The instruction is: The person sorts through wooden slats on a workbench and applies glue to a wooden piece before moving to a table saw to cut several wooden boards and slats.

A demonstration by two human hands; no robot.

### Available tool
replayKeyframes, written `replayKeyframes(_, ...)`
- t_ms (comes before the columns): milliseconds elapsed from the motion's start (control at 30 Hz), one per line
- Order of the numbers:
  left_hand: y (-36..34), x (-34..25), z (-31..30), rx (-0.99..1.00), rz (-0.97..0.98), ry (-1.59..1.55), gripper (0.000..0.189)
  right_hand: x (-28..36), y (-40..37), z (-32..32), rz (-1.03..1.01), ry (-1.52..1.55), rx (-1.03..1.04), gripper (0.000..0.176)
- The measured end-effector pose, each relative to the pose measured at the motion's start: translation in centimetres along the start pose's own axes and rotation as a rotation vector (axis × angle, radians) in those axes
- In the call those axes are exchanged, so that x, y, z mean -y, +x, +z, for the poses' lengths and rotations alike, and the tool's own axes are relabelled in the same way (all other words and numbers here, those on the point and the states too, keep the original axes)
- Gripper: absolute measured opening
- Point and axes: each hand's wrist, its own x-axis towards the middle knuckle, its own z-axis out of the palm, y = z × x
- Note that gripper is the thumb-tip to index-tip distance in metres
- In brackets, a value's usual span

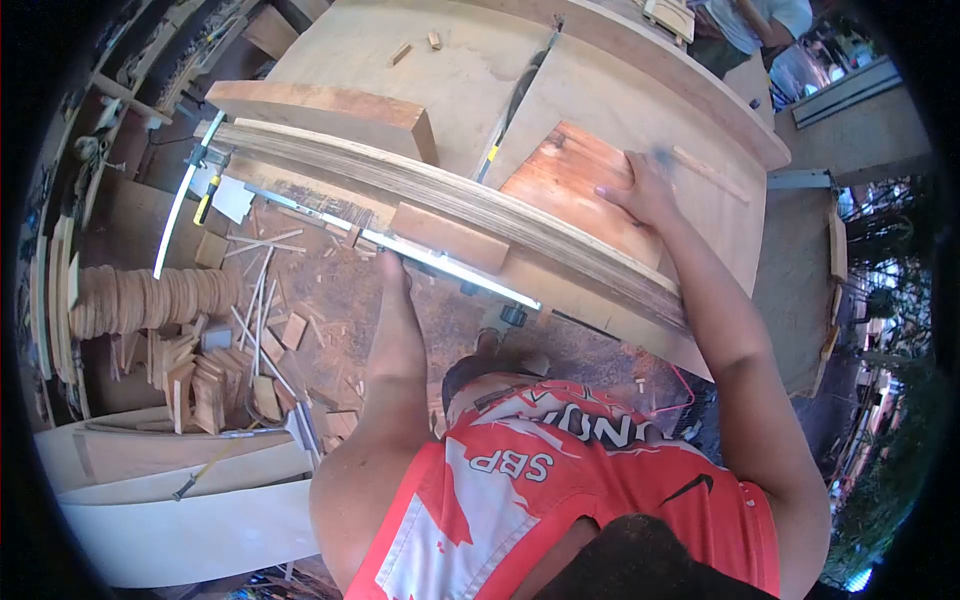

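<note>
My left hand [394,272] is at a long metal bar clamp [440,263] below the front edge of the bench. Its thumb side shows against the bar, while most of the fingers are hidden behind it. My right hand [648,195] rests with spread fingers on a reddish-brown wooden board [575,170] that lies on the bench top. Between the two hands runs a long, curved strip of layered wood [450,195]. A short wood block [450,238] sits between this strip and the bar.
A thick curved timber [320,105] lies on the plywood bench top [460,50]. Another clamp [185,200] hangs at the left end. Wood offcuts [200,385] and a row of round wooden pieces [155,300] are at left. Another person [755,22] is beyond the bench.
</note>
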Motion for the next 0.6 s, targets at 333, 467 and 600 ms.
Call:
replayKeyframes(333, -31.6, -13.9, 17.6, 1.051, 1.369, 0.760, 0.013, -0.6, 0.0, -0.9, 0.001, -0.024, 0.064, 0.102)
replayKeyframes(467, -31.7, -10.9, 22.8, 0.762, 1.451, 0.857, 0.015, -0.4, -0.6, -2.1, -0.012, -0.045, 0.094, 0.104)
replayKeyframes(600, -31.6, -10.9, 22.9, 0.687, 1.534, 0.858, 0.012, -0.4, -0.4, -2.7, -0.009, -0.042, 0.135, 0.104)
